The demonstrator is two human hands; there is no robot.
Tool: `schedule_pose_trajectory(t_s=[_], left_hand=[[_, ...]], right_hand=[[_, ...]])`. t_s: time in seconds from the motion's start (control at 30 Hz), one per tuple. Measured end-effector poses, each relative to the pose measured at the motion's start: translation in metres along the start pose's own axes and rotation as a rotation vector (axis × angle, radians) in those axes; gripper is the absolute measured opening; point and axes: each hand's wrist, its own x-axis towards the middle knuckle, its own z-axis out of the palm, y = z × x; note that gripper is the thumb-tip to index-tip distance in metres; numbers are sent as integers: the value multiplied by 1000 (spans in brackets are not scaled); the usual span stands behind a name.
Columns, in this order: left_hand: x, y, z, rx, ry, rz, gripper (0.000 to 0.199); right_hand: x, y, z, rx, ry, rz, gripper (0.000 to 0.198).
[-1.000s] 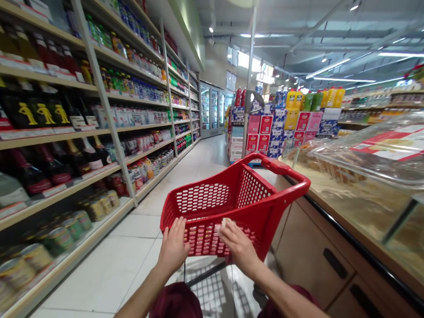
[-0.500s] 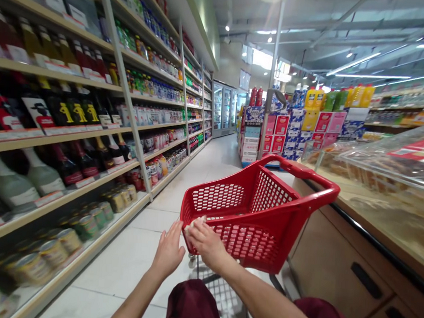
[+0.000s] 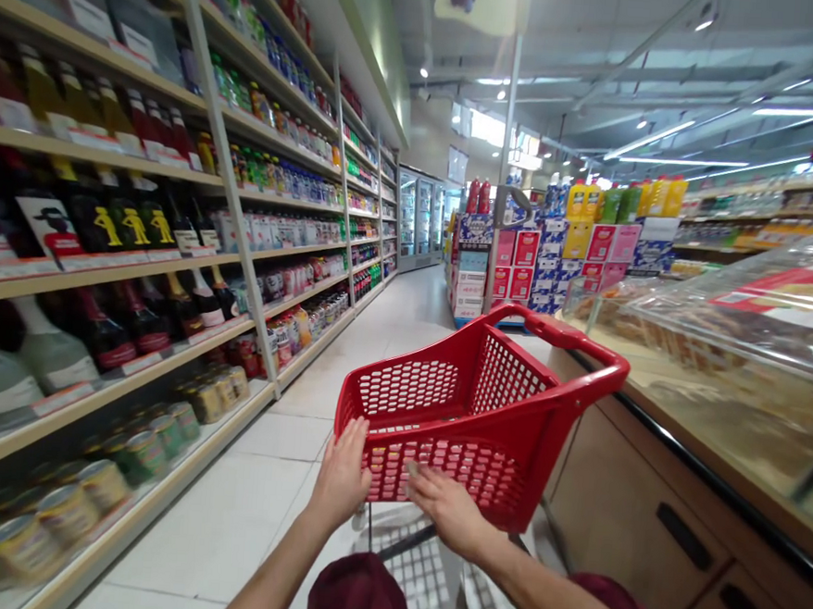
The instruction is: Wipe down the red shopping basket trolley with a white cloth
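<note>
A red plastic shopping cart (image 3: 414, 389) with perforated walls stands in front of me, its handle toward the upper right. My left hand (image 3: 345, 467) rests against the near left corner of the cart, fingers stretched out and holding nothing. Against the perforated near side is my right hand (image 3: 449, 507), its fingers pressed over a small whitish cloth (image 3: 412, 470). Only a bit of this cloth shows at the fingertips; the rest is hidden under the hand.
Shelves (image 3: 124, 262) of bottles and cans line the left. A counter (image 3: 639, 451) with clear-covered food runs along the right. Stacked drink boxes (image 3: 521, 257) stand beyond the cart, and glass-door coolers (image 3: 419, 217) at the aisle's far end. My knees are below.
My right hand has slid with the cloth from the cart's near left corner rightward and down along the side. My left hand has shifted right onto the corner.
</note>
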Motion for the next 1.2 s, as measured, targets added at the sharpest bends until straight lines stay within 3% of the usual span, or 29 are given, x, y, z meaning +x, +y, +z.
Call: schedule_pose_trajectory(t_s=[0.07,0.23,0.37,0.57,0.73,0.8,0.93,1.2], left_hand=[[7,14,-1,3,-8,37,65],[20,48,-1,11,-73,97,65],[23,67,4,11,-144,127,70],[21,71,15,78,-150,123,73],[20,70,17,90,-159,128,75],[19,70,18,113,-131,132,75],[18,71,21,139,-94,131,75],[13,70,30,189,-3,146,73]], right_hand=[[-17,9,-5,-22,-7,2,34],[-38,33,-19,-165,166,145,39],[-54,38,-19,-152,125,94,34],[-68,52,-30,-202,133,274,40],[-107,61,-32,-190,-3,275,41],[-112,64,-37,-202,8,300,42],[-98,76,-56,-251,108,370,42],[-22,75,-85,-283,209,234,41]])
